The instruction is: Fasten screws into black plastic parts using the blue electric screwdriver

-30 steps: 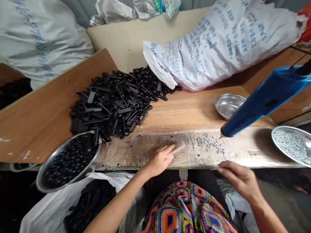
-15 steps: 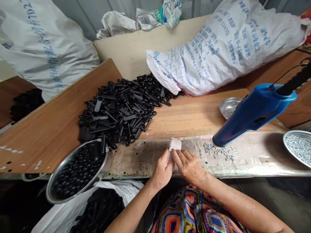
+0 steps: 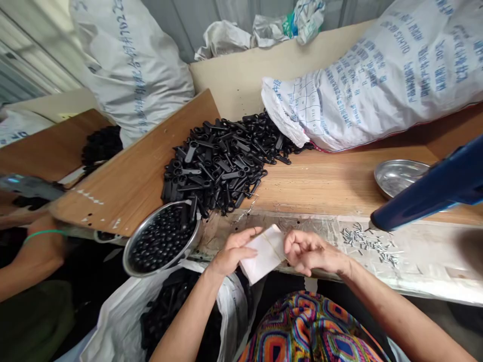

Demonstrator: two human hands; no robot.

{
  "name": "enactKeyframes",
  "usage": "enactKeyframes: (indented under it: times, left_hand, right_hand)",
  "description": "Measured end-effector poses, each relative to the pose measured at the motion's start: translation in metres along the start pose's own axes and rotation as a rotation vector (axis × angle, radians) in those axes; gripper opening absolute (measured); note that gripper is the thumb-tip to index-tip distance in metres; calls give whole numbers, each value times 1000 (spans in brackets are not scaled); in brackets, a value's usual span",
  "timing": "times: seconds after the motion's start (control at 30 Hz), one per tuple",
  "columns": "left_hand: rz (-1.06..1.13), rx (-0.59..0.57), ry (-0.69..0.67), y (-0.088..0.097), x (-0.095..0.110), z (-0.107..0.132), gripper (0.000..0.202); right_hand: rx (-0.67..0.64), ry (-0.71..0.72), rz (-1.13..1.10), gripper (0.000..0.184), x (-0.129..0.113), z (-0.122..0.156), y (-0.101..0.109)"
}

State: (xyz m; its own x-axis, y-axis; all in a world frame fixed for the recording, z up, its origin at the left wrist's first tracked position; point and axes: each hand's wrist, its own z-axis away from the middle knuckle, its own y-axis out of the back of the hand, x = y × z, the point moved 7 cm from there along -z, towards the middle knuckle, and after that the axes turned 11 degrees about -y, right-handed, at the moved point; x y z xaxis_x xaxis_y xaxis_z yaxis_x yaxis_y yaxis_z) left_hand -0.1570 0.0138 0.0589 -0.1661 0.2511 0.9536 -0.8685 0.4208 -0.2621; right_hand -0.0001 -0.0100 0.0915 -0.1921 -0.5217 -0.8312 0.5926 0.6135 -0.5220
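Left-hand fingers [image 3: 239, 244] partly hide the white paper packet [image 3: 266, 259].

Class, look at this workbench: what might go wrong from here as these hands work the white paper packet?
The steel bowl of black beads tilts near the left hand holding the white paper packet; a bump might spill it. The blue tool hangs just above loose metal pins; brushing it might scatter them.
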Motion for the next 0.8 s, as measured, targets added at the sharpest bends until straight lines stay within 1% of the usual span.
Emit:
enactKeyframes:
  times: [0.03,0.07,0.1,0.13,0.17,0.2,0.27,0.3,0.33,0.4,0.43,0.47,0.53,0.57,0.6,0.7,0.73,0.8]
  left_hand:
    - [1,-84,71,1,-4,6,71]
    - [-22,-157,133,3,-8,11,74]
    - [-60,-209,178,5,-11,16,76]
    - [-106,-230,195,9,-13,19,75]
    - [-153,-225,186,14,-14,19,72]
    - [-199,-204,158,17,-13,17,68]
    - [-298,-134,83,21,-11,10,60]
    - [-354,-76,38,22,-9,6,57]
    - [-417,-6,-13,21,-6,2,56]
    - [-548,125,-118,14,1,-3,57]
    - [-639,137,-176,5,5,-4,58]
    - [-742,103,-234,-7,7,-5,61]
    - [-949,-34,-317,-29,9,-5,65]
    - [-1033,-78,-339,-35,9,-5,65]
    - [-1092,-80,-346,-35,9,-6,64]
    - [-1150,42,-324,-16,9,-17,54]
    - [-1159,61,-318,-9,8,-23,54]
    - [-1165,52,-302,-1,4,-35,61]
  right_hand:
    - [4,-19,45,28,-3,1,5]
    - [39,-12,90,26,-9,0,12]
    - [104,25,130,22,-18,-2,23]
    - [205,84,181,19,-30,-4,35]
    - [338,142,284,15,-42,-6,48]
    - [485,187,434,12,-53,-9,59]
    - [760,214,787,7,-71,-14,75]
    - [860,204,939,6,-77,-17,80]
    - [924,187,1052,7,-79,-20,83]
    - [973,172,1147,13,-75,-21,86]
    - [984,164,1179,17,-71,-19,86]
    - [991,154,1201,20,-65,-16,86]
    - [1002,123,1215,25,-50,-5,86]
    - [1011,103,1214,26,-42,1,86]
    - [1019,82,1212,26,-34,7,85]
    - [1014,31,1206,24,-14,17,81]
    - [995,25,1210,25,-8,17,77]
    - [929,46,1249,31,-1,10,64]
